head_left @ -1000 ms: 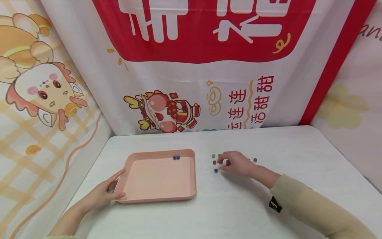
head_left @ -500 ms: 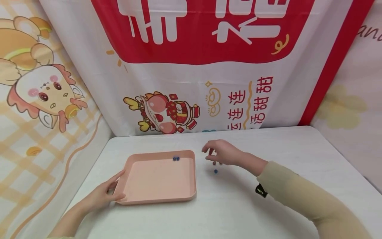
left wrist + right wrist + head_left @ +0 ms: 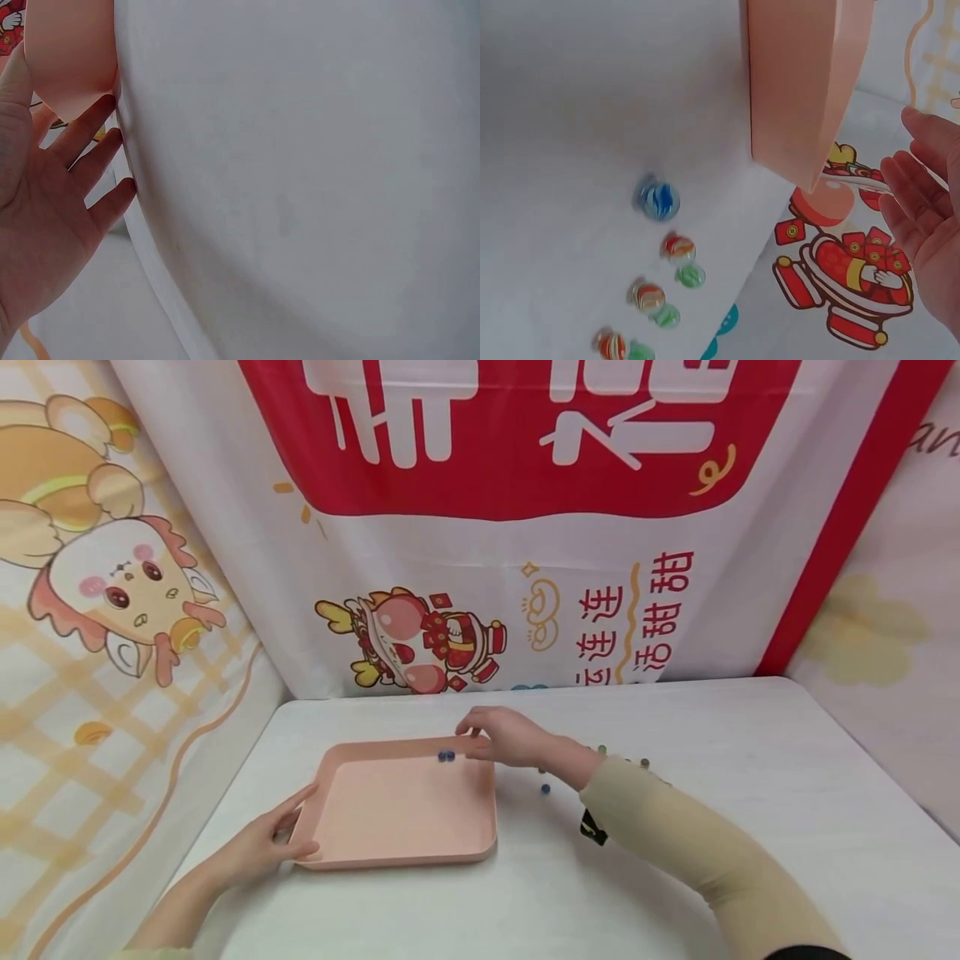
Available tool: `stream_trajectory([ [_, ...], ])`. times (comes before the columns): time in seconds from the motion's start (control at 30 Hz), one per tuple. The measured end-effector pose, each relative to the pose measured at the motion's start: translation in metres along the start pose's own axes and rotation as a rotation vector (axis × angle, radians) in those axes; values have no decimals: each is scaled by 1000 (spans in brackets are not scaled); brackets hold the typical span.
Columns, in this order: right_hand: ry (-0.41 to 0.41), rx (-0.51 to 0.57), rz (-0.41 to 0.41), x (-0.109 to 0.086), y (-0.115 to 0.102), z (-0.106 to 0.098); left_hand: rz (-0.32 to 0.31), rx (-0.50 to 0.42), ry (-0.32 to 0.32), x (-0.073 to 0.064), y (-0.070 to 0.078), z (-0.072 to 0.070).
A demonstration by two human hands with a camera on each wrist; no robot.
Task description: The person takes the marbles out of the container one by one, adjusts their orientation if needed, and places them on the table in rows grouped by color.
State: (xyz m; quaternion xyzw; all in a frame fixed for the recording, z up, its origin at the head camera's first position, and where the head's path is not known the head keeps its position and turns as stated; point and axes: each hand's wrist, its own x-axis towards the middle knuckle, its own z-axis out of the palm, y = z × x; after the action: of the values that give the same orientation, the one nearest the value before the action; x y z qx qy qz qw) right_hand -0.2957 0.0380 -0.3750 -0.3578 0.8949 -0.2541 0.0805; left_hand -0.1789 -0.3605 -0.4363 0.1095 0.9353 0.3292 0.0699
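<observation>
My left hand (image 3: 255,852) holds the pale pink tray (image 3: 405,806) at its left end, thumb over the front corner and fingers along the side. In the left wrist view, the fingers of the left hand (image 3: 64,180) spread beside the tray's wall (image 3: 71,45). My right hand (image 3: 513,742) hovers over the tray's back right corner, thumb and fingertips apart. The right wrist view shows the right hand (image 3: 934,210) with loosely bent fingers and no marble visible in it. Two blue marbles (image 3: 446,757) lie inside the tray near its back wall, just left of the right fingertips.
Right of the tray, a blue swirl marble (image 3: 660,201) lies on the white table (image 3: 570,893). Several orange-striped marbles (image 3: 649,296) and green marbles (image 3: 690,276) lie beyond it, partly covered by my right arm in the head view. A printed cloth (image 3: 450,543) hangs behind the table.
My right hand has moved left from among the marbles on the table to over the tray's back right corner. The left hand and the tray stay put.
</observation>
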Motion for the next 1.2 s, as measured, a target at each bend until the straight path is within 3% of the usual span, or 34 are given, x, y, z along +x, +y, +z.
stream_trajectory([
  [0.23, -4, 57, -1, 23, 8, 20, 17, -25, 4, 0, -1, -1],
  [0.67, -20, 50, 67, 42, 16, 43, 33, -41, 3, 0, -3, -1],
  [0.97, -46, -89, 36, 45, 17, 55, 38, -46, 0, 0, -1, 0],
  [1.2, -33, -125, 45, 47, 19, 67, 40, -44, 2, 0, 1, -1],
])
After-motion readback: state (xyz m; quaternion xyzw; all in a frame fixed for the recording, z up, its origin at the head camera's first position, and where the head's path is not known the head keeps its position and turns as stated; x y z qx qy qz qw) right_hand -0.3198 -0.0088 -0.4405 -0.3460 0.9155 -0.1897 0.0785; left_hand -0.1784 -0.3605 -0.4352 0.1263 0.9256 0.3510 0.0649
